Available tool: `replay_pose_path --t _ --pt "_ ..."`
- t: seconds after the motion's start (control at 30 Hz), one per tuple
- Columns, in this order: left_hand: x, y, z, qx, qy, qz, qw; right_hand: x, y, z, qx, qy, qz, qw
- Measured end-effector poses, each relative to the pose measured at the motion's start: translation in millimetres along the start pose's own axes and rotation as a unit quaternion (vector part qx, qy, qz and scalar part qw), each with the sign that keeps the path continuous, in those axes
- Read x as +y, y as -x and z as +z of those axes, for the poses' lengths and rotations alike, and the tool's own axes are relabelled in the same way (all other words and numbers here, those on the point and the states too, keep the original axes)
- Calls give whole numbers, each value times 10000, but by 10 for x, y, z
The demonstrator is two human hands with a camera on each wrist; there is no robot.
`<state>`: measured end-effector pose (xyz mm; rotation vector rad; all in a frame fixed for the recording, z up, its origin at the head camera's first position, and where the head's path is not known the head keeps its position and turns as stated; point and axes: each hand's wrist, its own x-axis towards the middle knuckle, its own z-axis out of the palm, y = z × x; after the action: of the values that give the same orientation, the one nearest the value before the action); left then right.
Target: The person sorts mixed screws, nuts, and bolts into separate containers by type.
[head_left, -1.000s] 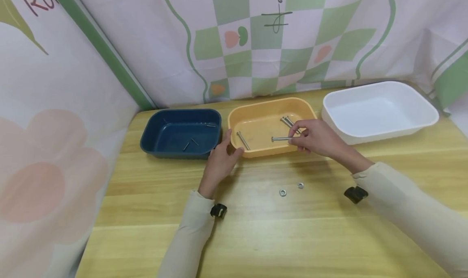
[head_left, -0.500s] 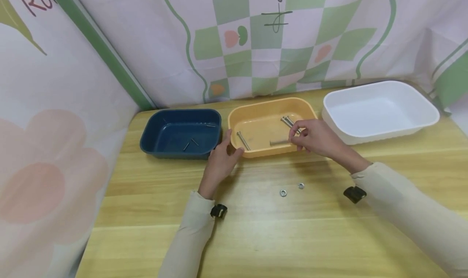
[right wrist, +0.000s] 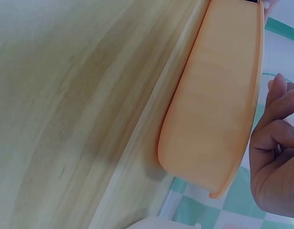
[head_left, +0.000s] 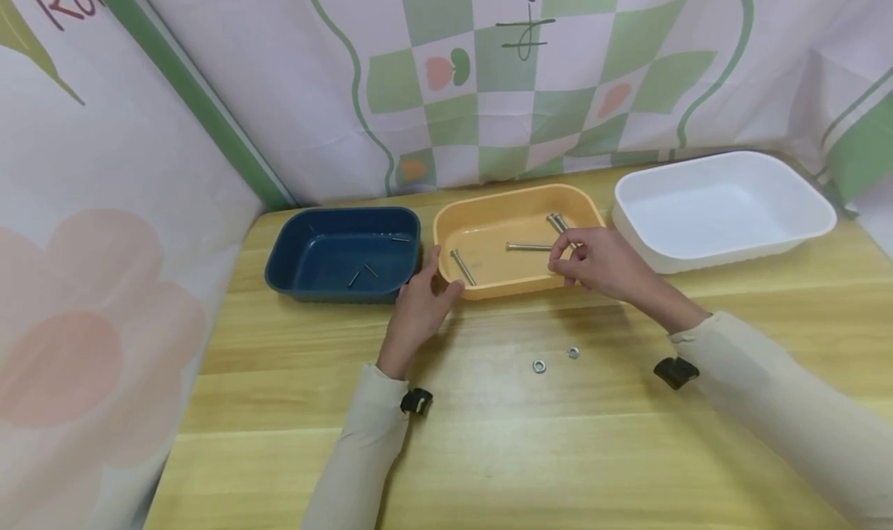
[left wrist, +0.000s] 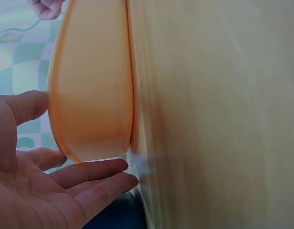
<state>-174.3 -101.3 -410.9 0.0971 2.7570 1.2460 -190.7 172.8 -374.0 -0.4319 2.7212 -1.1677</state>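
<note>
In the head view, my left hand (head_left: 420, 307) rests at the left corner of a yellow tray (head_left: 512, 288), its thumb and forefinger touching the rim. The left wrist view shows that hand's fingers (left wrist: 96, 191) fairly straight and spread beside the corner. Over the tray's right front edge hangs my right hand (head_left: 593, 263), thumb and forefinger tips together with nothing visible between them. A bolt (head_left: 528, 246) lies in the tray just left of those fingertips. Another bolt (head_left: 463, 267) lies at the tray's left end, and two more bolts (head_left: 561, 224) are partly hidden behind the right hand.
A dark blue tray (head_left: 275, 270) holding a few thin metal pins (head_left: 371, 270) stands to the left. At the right is a white tray (head_left: 725, 220). Two nuts, a nearer nut (head_left: 539, 366) and a farther nut (head_left: 574, 352), lie on the wooden table (head_left: 488, 452). A patterned cloth (head_left: 509, 104) hangs behind.
The right hand has let go of the bolt it was pinching, which now lies on the tray floor. The bolts at the right have shifted slightly. The left hand has stayed in place.
</note>
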Motion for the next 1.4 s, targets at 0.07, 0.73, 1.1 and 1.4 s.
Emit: replay_pose_path --t 0.07,0.73,1.1,1.4 --pt "0 -1 -2 11 -5 11 10000 -5 10 1 61 -46 107 9999" --pt "8 -14 7 -3 -63 -23 10000 25 207 -46 72 -298 147 9994" --pt "-3 -2 7 1 -21 89 10000 60 411 -155 42 -444 20 9990" --pt "6 12 12 33 -59 99 9999 100 547 -212 -53 -459 -34 9989"
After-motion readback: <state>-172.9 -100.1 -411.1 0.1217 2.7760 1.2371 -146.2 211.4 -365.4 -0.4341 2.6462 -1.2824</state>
